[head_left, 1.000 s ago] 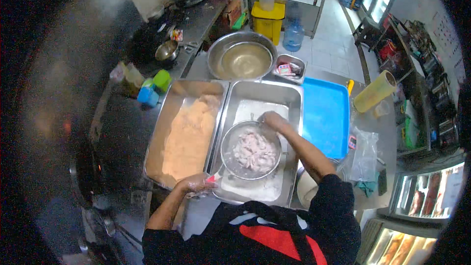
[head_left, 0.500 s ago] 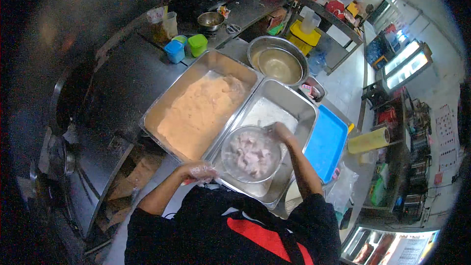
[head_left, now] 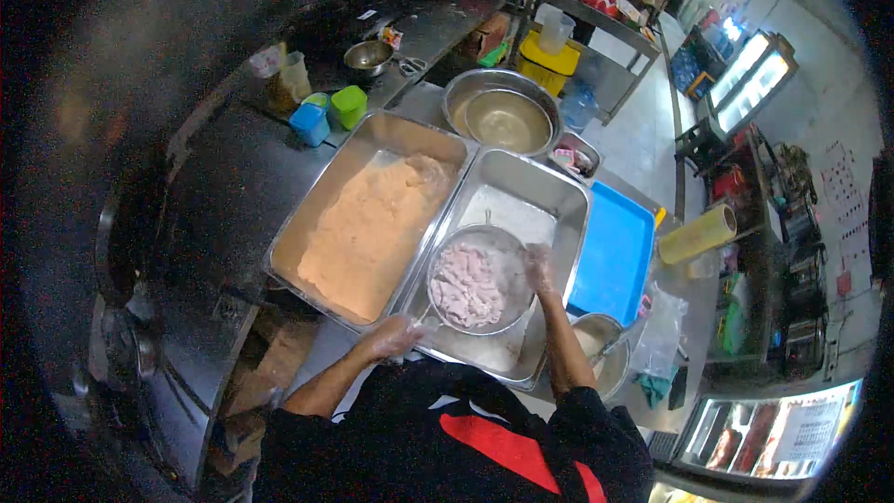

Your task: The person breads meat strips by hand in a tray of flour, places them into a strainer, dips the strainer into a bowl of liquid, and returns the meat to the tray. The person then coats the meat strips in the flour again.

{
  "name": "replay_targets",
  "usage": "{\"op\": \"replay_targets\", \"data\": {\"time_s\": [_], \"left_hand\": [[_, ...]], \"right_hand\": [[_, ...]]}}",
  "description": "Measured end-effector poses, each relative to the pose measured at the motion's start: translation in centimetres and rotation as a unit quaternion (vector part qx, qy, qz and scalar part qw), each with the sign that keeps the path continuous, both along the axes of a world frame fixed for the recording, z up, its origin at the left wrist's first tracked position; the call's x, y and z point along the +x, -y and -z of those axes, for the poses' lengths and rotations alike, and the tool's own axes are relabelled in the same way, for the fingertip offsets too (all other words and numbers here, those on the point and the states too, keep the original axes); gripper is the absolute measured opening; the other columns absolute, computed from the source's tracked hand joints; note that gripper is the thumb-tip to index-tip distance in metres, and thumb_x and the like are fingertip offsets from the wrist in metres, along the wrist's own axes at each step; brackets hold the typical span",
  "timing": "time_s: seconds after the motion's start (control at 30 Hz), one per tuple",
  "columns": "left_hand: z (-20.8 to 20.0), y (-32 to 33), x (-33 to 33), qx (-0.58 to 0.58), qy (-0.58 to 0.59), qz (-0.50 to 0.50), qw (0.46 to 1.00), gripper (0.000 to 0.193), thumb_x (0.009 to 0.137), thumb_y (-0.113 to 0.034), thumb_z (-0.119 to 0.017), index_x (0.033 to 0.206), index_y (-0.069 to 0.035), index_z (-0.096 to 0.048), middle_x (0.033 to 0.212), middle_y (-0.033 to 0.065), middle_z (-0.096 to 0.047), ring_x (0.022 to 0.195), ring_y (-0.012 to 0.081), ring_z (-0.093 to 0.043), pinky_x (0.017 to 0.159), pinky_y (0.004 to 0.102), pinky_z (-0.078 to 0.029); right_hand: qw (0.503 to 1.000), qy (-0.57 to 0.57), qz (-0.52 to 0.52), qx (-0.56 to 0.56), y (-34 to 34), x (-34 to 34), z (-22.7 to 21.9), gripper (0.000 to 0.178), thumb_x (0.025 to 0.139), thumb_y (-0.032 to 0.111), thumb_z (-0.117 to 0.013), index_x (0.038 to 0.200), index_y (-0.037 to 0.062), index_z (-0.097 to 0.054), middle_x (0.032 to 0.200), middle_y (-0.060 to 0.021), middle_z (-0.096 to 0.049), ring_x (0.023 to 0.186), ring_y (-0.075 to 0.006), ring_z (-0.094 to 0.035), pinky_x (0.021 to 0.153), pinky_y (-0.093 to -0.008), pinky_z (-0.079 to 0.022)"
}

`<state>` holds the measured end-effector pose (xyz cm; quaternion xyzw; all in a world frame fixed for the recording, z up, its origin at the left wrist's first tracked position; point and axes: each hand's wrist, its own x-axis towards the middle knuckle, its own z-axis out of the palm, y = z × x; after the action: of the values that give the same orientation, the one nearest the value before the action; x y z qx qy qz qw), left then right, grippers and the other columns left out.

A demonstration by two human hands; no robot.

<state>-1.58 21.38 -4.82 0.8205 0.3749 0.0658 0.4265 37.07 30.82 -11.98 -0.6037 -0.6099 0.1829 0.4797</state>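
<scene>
A round metal mesh strainer [head_left: 510, 265] holds pale, flour-dusted pieces of raw meat [head_left: 466, 284], heaped toward its left side. It is over a deep steel tray [head_left: 570, 224] with white flour on its bottom. My left hand [head_left: 396, 335], in a clear plastic glove, is closed at the strainer's near left side, apparently round its handle, which my fingers mostly hide. At the right rim, my gloved right hand [head_left: 538, 272] has its fingers stretched out against the strainer's edge.
A steel tray of orange-tinted breading powder [head_left: 363, 233] adjoins on the left. Beyond are nested steel bowls [head_left: 507, 121] with cloudy liquid. A blue tray [head_left: 610, 265] and a roll of plastic film [head_left: 697, 235] are at right; blue [head_left: 309, 123] and green containers [head_left: 349, 107] stand far left.
The meat has shifted to the strainer's left side and lies more gathered. My right hand has moved from the far right rim nearer along the right side. The whole view has turned slightly.
</scene>
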Motion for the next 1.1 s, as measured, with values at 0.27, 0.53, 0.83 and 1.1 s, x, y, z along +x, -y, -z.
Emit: {"op": "replay_targets", "data": {"time_s": [0.27,0.53,0.83,1.1], "left_hand": [[-1.9,-1.0,-0.8,-0.009,-0.055,0.045,0.997,0.031,0.094,-0.028,-0.044,0.102,-0.004,-0.060,0.074,0.0259,-0.057,0.076,0.0395,-0.060,0.071,0.0504,-0.045],[-0.3,-1.7,-1.8,-0.052,-0.092,0.027,0.994,0.035,0.092,-0.032,-0.045,0.099,0.000,-0.060,0.075,0.0266,-0.058,0.077,0.0420,-0.059,0.070,0.0503,-0.045],[0.0,-3.7,-0.9,-0.140,-0.104,0.057,0.983,0.036,0.092,-0.031,-0.044,0.088,0.001,-0.059,0.077,0.0278,-0.058,0.067,0.0427,-0.056,0.065,0.0480,-0.043],[-2.2,-2.2,-2.1,0.009,0.042,0.032,0.999,0.045,0.093,-0.038,-0.047,0.086,0.005,-0.056,0.077,0.0271,-0.060,0.071,0.0423,-0.058,0.067,0.0479,-0.044]], "right_hand": [[0.958,0.151,0.096,-0.224,5.3,-2.0,-0.7,0.017,0.083,0.015,-0.057,0.083,-0.0007,-0.063,0.086,-0.0179,-0.062,0.081,-0.0308,-0.060,0.067,-0.0396,-0.046],[0.971,0.136,0.139,-0.138,8.1,-4.3,-3.5,0.027,0.083,0.019,-0.057,0.099,-0.0022,-0.061,0.100,-0.0201,-0.062,0.091,-0.0353,-0.059,0.079,-0.0451,-0.046],[0.971,0.071,0.200,-0.108,6.8,-3.8,-3.5,0.021,0.082,0.016,-0.058,0.090,-0.0018,-0.066,0.087,-0.0184,-0.064,0.082,-0.0363,-0.061,0.074,-0.0404,-0.048],[0.977,-0.003,0.209,-0.039,8.8,-5.3,-5.1,0.025,0.066,0.012,-0.057,0.085,-0.0024,-0.063,0.090,-0.0180,-0.062,0.087,-0.0374,-0.058,0.080,-0.0455,-0.046]]}}
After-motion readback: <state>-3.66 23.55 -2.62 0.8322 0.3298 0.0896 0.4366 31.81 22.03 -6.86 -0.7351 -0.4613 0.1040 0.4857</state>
